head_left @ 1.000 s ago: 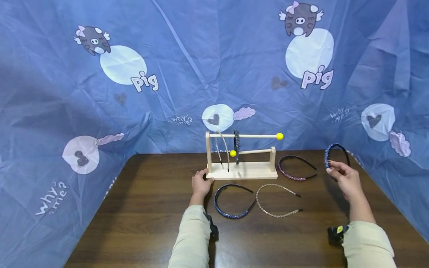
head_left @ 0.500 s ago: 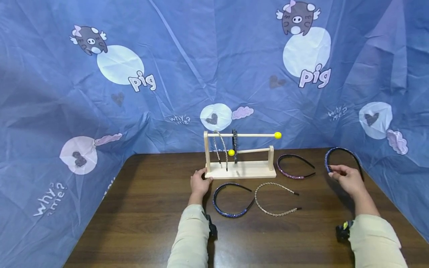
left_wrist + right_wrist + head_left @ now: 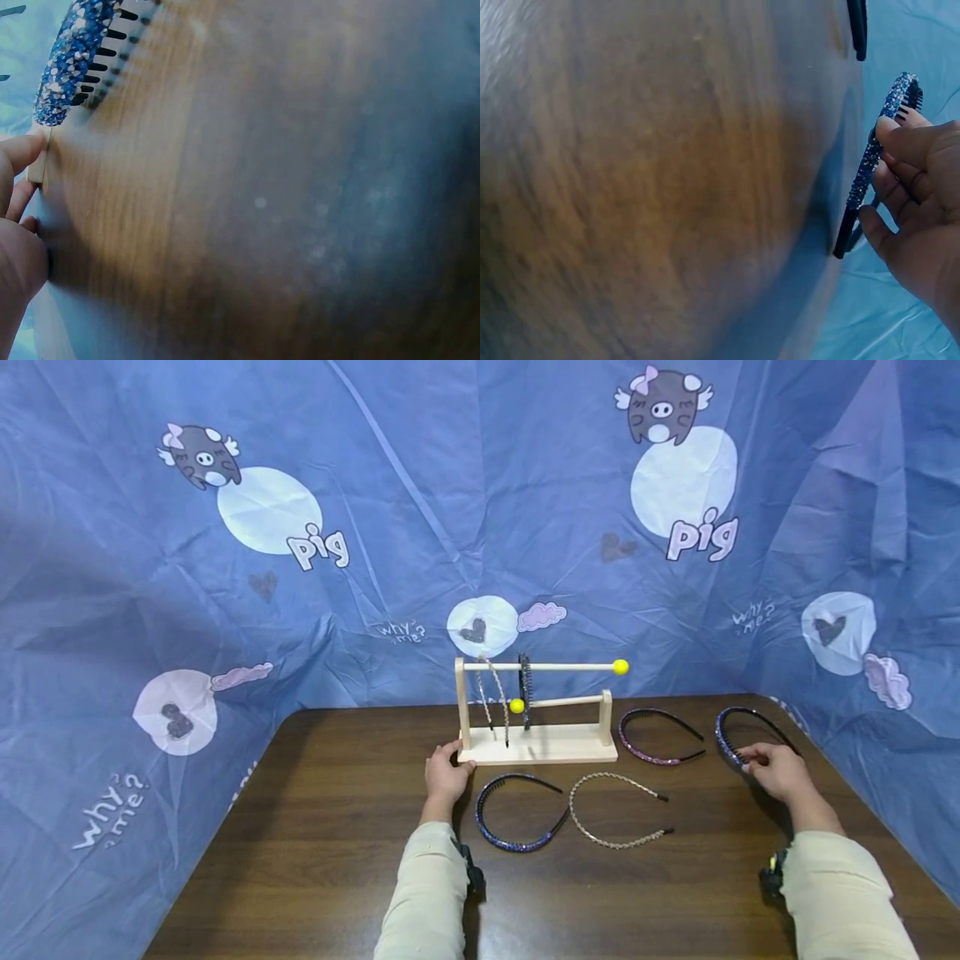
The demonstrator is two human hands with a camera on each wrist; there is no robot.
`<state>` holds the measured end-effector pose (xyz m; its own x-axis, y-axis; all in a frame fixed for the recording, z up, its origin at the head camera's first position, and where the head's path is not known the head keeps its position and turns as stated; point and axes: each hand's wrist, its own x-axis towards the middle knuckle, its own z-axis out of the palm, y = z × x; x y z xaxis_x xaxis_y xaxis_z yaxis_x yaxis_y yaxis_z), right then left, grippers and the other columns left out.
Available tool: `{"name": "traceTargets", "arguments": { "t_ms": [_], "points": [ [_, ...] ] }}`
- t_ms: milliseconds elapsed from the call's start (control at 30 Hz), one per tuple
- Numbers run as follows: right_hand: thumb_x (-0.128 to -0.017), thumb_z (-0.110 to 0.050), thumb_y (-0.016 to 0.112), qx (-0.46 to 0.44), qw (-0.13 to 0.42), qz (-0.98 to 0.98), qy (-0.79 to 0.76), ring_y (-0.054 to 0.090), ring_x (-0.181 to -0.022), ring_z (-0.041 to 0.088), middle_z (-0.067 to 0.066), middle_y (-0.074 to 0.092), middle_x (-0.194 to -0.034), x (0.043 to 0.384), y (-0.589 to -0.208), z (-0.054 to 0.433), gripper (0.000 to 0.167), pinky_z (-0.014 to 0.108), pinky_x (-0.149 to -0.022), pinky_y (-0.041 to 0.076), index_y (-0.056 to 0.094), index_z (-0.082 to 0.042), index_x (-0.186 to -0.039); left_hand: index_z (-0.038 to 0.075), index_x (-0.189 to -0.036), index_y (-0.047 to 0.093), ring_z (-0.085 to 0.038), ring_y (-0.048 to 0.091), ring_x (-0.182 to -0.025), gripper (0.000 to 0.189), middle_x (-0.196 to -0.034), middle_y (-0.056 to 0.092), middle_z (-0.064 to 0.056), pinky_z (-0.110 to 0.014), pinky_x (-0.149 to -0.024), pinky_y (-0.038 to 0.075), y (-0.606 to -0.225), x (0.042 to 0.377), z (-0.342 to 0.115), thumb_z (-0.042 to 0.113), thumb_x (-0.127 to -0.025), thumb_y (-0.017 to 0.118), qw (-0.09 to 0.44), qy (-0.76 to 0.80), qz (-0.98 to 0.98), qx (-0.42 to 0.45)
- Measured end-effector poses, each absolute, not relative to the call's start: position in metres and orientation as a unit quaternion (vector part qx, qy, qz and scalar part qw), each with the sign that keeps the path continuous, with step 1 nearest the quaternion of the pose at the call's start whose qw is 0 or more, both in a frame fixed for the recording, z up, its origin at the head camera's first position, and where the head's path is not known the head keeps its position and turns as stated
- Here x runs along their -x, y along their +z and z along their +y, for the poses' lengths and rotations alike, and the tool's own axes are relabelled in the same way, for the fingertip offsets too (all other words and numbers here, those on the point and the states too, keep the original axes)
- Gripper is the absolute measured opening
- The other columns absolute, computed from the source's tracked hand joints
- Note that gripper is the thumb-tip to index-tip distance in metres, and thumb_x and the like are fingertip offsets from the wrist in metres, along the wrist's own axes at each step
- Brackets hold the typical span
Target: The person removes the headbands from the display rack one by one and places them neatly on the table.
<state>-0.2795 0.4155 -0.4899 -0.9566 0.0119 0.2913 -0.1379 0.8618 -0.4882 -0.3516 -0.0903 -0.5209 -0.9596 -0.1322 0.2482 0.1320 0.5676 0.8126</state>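
At the far right in the head view, my right hand [image 3: 780, 772] pinches a blue glittery toothed headband [image 3: 723, 737], which is low at the tabletop; whether it touches the wood is unclear. The right wrist view shows thumb and fingers on the sparkly band [image 3: 865, 171]. My left hand [image 3: 445, 778] grips the left end of a wooden stand [image 3: 558, 745], thumb and fingers around the base's edge. Hanging on the stand's upper bar are a braided headband [image 3: 498, 687] and a dark toothed headband [image 3: 525, 693].
On the brown table [image 3: 315, 827] lie a second blue headband [image 3: 517, 847], a gold braided headband [image 3: 617, 846] and a pink glittery headband [image 3: 663, 762]. Yellow balls cap the stand's bars. A blue printed cloth [image 3: 405, 543] hangs behind the table.
The right hand has lowered the blue headband toward the tabletop at the right and turned it so that its ends point away to the right. The left hand stays on the stand.
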Motion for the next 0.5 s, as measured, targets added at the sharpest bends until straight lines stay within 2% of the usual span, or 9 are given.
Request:
{"name": "traceTargets", "arguments": {
  "t_ms": [300, 500],
  "points": [
    [-0.080, 0.001, 0.065, -0.005, 0.142, -0.946, 0.290, 0.052, -0.068, 0.017, 0.016, 0.065, -0.078, 0.278, -0.500, 0.416, 0.013, 0.032, -0.059, 0.040, 0.066, 0.009, -0.091, -0.002, -0.111, 0.065, -0.043, 0.038, -0.124, 0.040, -0.117, 0.060, -0.019, -0.054, -0.107, 0.016, -0.522, 0.352, -0.091, 0.002, -0.073, 0.075, 0.153, -0.467, -0.871, 0.009],
    [-0.080, 0.002, 0.064, -0.003, 0.137, -0.946, 0.292, 0.054, -0.069, 0.018, 0.018, 0.066, -0.080, 0.280, -0.505, 0.417, 0.014, 0.032, -0.060, 0.041, 0.066, 0.009, -0.091, -0.001, -0.112, 0.065, -0.042, 0.038, -0.125, 0.040, -0.117, 0.061, -0.019, -0.053, -0.107, 0.016, -0.523, 0.352, -0.090, 0.003, -0.073, 0.075, 0.152, -0.463, -0.873, 0.006]
  ]
}}
